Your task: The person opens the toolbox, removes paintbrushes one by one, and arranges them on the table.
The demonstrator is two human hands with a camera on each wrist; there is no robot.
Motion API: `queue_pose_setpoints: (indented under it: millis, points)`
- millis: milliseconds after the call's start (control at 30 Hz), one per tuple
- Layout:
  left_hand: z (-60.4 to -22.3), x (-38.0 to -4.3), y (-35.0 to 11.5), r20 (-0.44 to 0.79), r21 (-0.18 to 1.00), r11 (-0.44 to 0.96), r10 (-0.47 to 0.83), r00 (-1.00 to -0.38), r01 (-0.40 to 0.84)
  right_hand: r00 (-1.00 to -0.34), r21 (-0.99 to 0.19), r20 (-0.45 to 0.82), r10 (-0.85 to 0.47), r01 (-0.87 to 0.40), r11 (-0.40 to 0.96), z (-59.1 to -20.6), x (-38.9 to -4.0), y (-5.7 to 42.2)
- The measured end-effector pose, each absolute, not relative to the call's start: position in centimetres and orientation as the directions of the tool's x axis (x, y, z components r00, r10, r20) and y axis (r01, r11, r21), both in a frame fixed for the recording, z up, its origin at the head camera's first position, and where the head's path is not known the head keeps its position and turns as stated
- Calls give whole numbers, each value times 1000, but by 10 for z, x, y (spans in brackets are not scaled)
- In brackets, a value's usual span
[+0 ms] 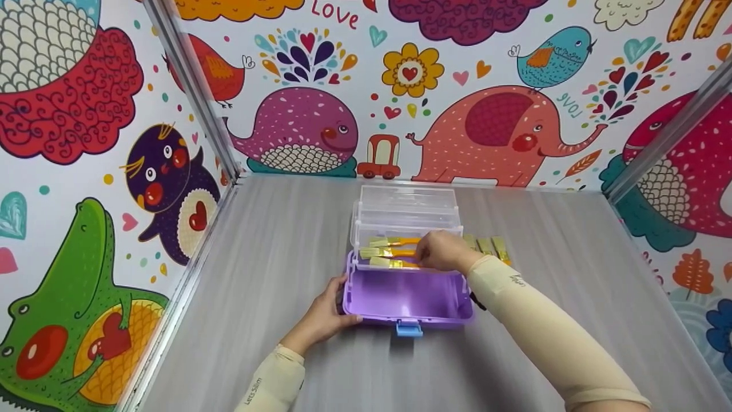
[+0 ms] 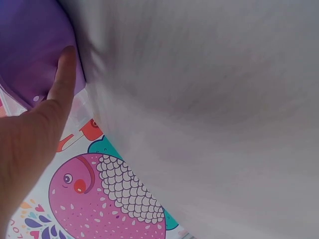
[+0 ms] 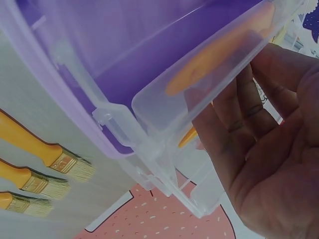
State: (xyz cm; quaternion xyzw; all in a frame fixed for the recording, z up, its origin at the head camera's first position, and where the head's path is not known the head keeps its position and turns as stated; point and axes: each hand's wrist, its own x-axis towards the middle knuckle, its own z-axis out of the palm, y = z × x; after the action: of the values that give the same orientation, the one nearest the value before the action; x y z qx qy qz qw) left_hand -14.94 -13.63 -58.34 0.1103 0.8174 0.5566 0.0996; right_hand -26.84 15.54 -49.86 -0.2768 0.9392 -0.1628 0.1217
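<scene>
In the head view an opened purple toolbox [image 1: 409, 294] with a blue latch [image 1: 409, 328] stands on the table. My left hand [image 1: 326, 312] holds its front left corner, thumb along the front and fingers at the side. Behind the purple bottom, a raised clear tray [image 1: 366, 229] bears several flat paintbrushes with yellow-orange handles and pale bristles, their heads to the left. My right hand [image 1: 443, 250] reaches into this tray and pinches the handle end of a paintbrush [image 1: 394, 263]. In the right wrist view an orange handle [image 3: 214, 57] shows through the tray wall beside my fingers [image 3: 219, 144].
Three more paintbrushes [image 1: 485, 246] lie on the grey table [image 1: 274, 229] right of the toolbox. The toolbox's clear lid [image 1: 407, 197] is tilted back behind the tray. Cartoon-printed walls [image 1: 480, 51] with metal edge strips enclose the table at the back and sides.
</scene>
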Motion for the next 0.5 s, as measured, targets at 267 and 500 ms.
queue_pose_setpoints:
  millis: [267, 500]
  points:
    - [-586, -151, -136, 3, 939, 323, 322, -947, 114, -790, -431, -245, -562, -431, 793, -493, -273, 156]
    - [-586, -151, -136, -22, 927, 362, 306, -952, 95, -802, -453, -260, -538, -390, 801, -493, -272, 154]
